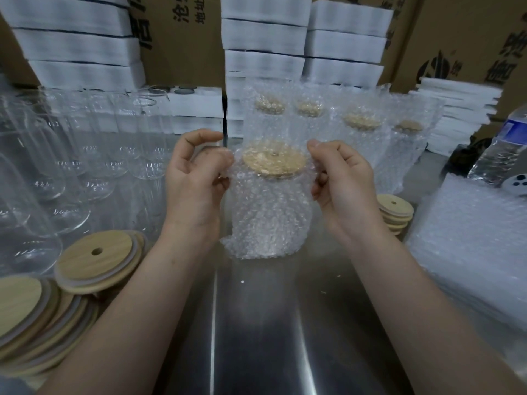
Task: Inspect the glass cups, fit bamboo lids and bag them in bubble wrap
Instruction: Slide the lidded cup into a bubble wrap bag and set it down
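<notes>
A glass cup with a round bamboo lid (273, 161) stands inside a bubble wrap bag (268, 218) on the steel table (256, 323), at the centre. My left hand (194, 181) pinches the bag's open top edge on the left. My right hand (342, 183) pinches the same edge on the right. The cup's glass is mostly hidden by the wrap. Several bagged, lidded cups (362, 124) stand behind it. Bare glass cups (94, 155) fill the left side. Loose bamboo lids (97, 258) lie at the near left, and a small lid stack (395, 212) sits at the right.
A pile of flat bubble wrap bags (470, 246) lies at the right. A plastic water bottle (499, 149) stands at the far right. White foam trays (265, 41) and cardboard boxes (182, 38) are stacked along the back.
</notes>
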{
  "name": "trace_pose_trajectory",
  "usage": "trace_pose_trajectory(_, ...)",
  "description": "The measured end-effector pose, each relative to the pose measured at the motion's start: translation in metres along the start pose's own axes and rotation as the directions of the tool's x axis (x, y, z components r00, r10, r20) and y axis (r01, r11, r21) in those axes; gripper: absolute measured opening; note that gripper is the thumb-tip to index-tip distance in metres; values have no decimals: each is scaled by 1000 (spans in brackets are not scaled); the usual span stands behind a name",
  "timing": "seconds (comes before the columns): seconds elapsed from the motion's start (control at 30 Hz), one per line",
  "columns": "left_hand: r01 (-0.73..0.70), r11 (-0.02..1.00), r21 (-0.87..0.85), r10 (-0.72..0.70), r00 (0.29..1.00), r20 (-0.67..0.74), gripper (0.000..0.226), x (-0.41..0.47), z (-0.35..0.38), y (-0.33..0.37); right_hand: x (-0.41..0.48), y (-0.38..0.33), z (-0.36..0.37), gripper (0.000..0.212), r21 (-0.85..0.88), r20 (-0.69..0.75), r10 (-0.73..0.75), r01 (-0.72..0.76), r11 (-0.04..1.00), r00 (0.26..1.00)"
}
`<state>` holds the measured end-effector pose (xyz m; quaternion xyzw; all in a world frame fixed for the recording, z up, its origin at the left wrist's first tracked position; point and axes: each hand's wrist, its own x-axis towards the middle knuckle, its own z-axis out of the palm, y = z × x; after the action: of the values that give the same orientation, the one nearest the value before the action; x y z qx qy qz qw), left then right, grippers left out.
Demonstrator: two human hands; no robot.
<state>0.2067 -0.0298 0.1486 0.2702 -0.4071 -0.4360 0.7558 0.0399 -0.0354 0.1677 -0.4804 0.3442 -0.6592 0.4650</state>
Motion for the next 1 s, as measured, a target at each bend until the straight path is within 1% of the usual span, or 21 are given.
trace_pose_trajectory(0.13, 28, 999, 15, -28, 1000, 9, 29, 0, 0, 0, 2, 4, -1, 39, 50, 3, 84, -84, 995, 996)
trace_pose_trajectory(0.27, 46, 999, 13, -46, 999, 6, 38, 0, -2, -3, 4, 6, -2, 33, 74, -10, 102, -101, 992, 995)
trace_pose_trajectory(0.47, 52, 999, -2, -52, 997, 49, 18, -1, -4, -11, 6, 10, -3, 29, 133, -44, 146, -139, 981, 988)
trace_pose_trajectory(0.57, 37, 999, 16, -38, 997, 65, 15, -2, -6, -14, 6, 12, -3, 28, 134, -54, 173, -164, 977, 984)
trace_pose_trajectory(0.7, 49, 994, 93, -50, 999, 2, 13, 0, -9, -20, 4, 13, -1, 13, 134, -89, 145, -132, 982, 985)
trace_pose_trajectory(0.77, 53, 994, 100, -52, 999, -12, 14, -1, -9, -23, 3, 14, 0, 16, 120, -114, 106, -93, 988, 988)
trace_pose_trajectory(0.87, 21, 991, 131, -22, 1000, 7, 17, -3, -8, -27, 1, 14, 3, 16, 117, -149, 75, -58, 991, 986)
trace_pose_trajectory(1.0, -58, 979, 198, 44, 997, 71, 16, -6, -9, -32, -1, 14, 3, 10, 137, -177, 82, -58, 989, 981)
